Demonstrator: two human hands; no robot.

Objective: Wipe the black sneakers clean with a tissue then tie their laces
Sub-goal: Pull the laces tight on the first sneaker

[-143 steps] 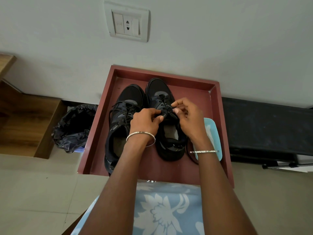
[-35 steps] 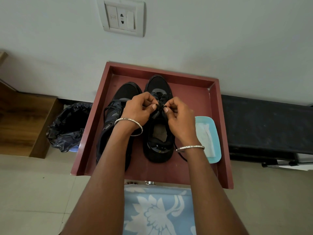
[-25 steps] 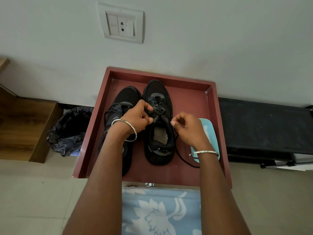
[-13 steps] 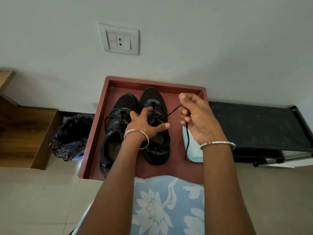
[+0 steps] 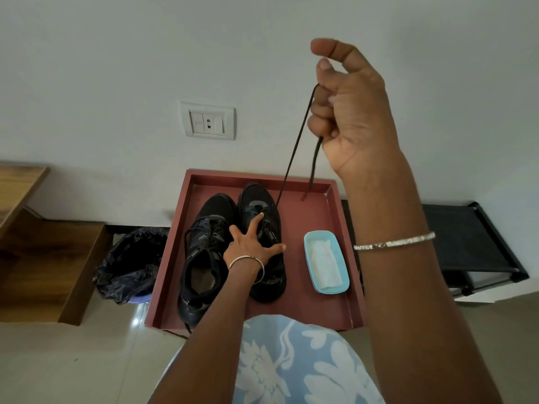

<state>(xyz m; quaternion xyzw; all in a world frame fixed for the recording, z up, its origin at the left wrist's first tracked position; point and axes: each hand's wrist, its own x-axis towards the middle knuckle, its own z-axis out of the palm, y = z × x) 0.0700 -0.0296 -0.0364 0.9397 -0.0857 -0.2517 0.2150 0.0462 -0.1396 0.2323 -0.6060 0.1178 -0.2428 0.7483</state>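
Head view shows the right hand (image 5: 354, 112) now raised high, fingers closed on the lace (image 5: 294, 151), pulling it taut while the left hand (image 5: 252, 243), fingers spread, pins the right sneaker (image 5: 262, 199) in the tray (image 5: 318, 304), so tying is underway.

Black sneakers (image 5: 233, 243) on a maroon tray (image 5: 320, 304); turquoise dish (image 5: 344, 284); blue-and-white floral cloth (image 5: 291, 363).

Left hand (image 5: 251, 246) splayed flat and low, right hand (image 5: 354, 112) raised high, fingers (image 5: 320, 96) curled closed
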